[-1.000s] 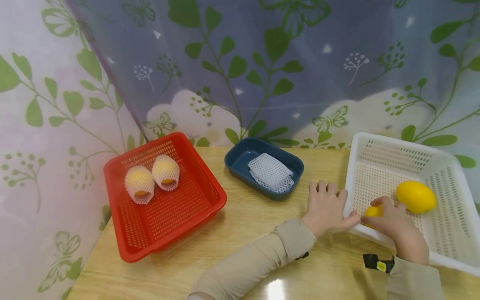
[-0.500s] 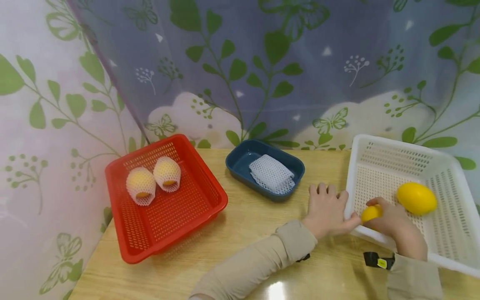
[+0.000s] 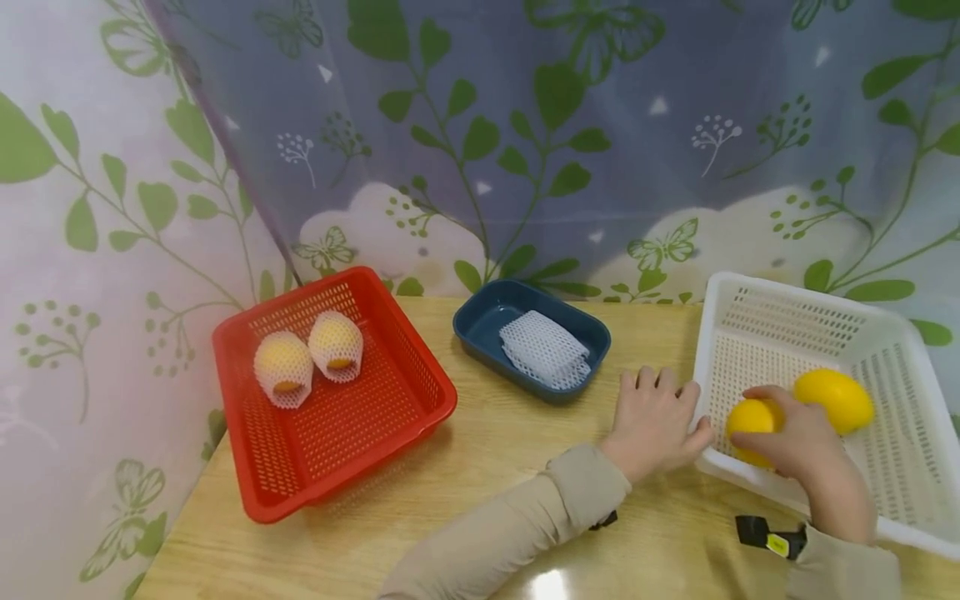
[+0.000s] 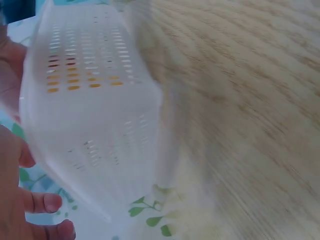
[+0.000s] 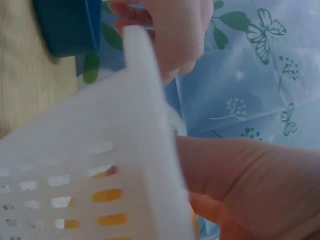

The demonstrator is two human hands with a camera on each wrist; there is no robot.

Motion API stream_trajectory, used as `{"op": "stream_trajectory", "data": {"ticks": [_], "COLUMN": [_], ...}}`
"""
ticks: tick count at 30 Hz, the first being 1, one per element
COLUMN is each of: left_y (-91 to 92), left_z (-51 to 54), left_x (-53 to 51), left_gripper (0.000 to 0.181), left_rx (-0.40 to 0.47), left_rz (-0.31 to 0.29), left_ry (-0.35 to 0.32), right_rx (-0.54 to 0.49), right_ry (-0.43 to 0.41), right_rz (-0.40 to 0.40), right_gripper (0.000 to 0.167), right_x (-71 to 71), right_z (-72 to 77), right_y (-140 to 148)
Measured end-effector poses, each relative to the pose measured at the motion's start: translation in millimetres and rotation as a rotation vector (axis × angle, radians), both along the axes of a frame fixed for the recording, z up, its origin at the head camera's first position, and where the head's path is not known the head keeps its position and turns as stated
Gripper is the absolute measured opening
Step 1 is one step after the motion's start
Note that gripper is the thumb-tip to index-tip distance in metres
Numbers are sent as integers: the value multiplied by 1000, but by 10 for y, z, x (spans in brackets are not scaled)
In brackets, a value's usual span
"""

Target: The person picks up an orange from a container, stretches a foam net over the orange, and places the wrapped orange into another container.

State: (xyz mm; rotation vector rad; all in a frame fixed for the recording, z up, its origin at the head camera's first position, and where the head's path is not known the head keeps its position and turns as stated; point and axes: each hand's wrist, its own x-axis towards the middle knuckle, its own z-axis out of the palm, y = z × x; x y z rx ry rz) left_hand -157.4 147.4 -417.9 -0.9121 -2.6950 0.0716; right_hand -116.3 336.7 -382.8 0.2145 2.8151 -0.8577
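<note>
In the head view a white plastic basket stands at the right, with perforated walls and floor. My right hand reaches over its near rim and grips a round yellow fruit, thumb and fingers curled about its sides. Its exact kind is unclear. Close to the fingers lies another yellow fruit, oval with a blunt tip like a lemon or mango. My left hand rests at the basket's left rim, fingers extended, thumb touching the edge. The right wrist view shows yellow through the basket's slots, the held fruit mostly hidden.
A blue tray at the back middle holds folded white foam netting. At the left, a red perforated basket holds two yellow fruits in foam nets. A patterned curtain rises behind the wooden table.
My right hand has shifted slightly right, and more of the fruit in its grip now shows. The left hand stays at the basket rim. Both netted fruits remain in place.
</note>
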Motion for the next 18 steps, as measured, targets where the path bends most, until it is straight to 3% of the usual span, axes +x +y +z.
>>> {"op": "stream_trajectory", "data": {"ticks": [4,8,12,18], "left_y": [-76,-187,-361,-621], "left_z": [83,160,167,38], "left_x": [21,58,95,161], "left_gripper": [33,33,29,21], "left_rx": [24,119,280,497], "left_rz": [16,-24,-135,-311], "left_ry": [-87,-195,-355,-544], "right_rx": [12,49,42,11], "right_ry": [39,121,191,270], "right_rz": [-21,-62,-107,-126], "right_gripper": [73,71,70,69], "right_x": [57,114,166,250], "right_z": [58,145,228,349], "right_y": [-33,-71,-142,-250]}}
